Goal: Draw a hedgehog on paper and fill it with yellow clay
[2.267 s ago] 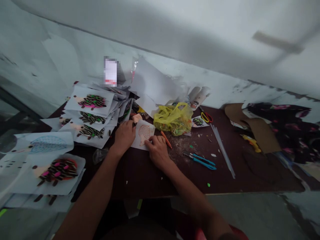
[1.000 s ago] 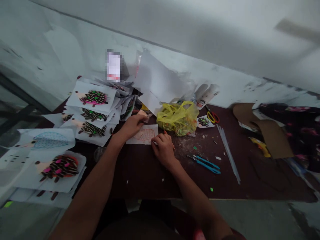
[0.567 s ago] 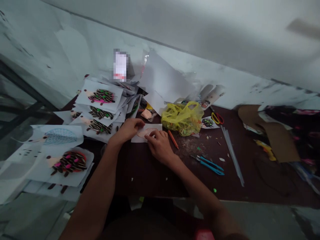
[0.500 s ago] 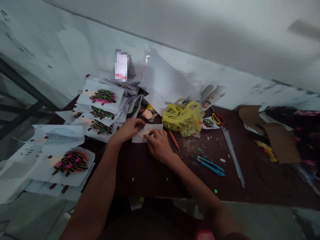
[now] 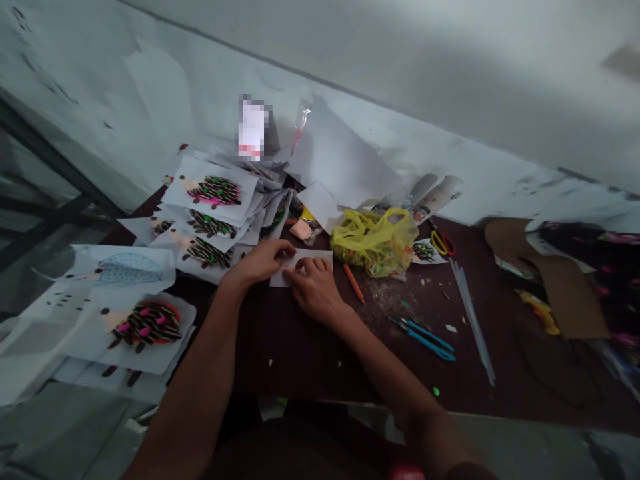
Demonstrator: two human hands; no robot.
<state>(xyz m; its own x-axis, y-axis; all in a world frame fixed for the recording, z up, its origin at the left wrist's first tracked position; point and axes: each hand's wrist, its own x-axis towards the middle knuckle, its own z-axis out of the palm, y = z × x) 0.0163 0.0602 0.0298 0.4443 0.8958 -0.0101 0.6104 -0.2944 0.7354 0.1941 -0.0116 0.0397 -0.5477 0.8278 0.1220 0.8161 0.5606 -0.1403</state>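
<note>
Head view — left hand [image 5: 267,259], right hand [image 5: 316,285] at paper [image 5: 279,279]; grips unclear.
Ten o'clock: hedgehogs [image 5: 216,192], seemingly done — paper, apparently not.

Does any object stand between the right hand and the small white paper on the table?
No, nothing visible does. The right hand is over part of the small white paper; the yellow plastic bag and the orange crayon lie off to the right, not in between.

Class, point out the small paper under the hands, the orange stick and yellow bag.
Small paper [image 5: 279,279], head view: lower left corner.
Orange stick [image 5: 353,283], head view: mid-length.
Yellow bag [image 5: 371,241], head view: middle.
</note>
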